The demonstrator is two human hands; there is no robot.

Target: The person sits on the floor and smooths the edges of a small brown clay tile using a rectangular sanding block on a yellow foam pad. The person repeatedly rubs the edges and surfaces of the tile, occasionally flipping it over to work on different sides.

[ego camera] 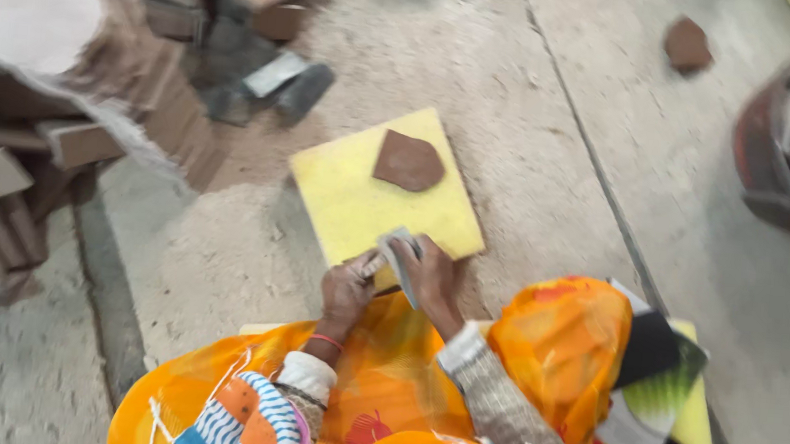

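1. We see both hands meeting at the near edge of the yellow board (358, 205): left hand (347, 289) and right hand (435, 278) both closed on a thin grey piece (399, 254).
2. Step in hand looks like working that piece; a brown shard (408, 161) lies near the board's far edge.
3. Next move likely needs a firm two-handed hold.
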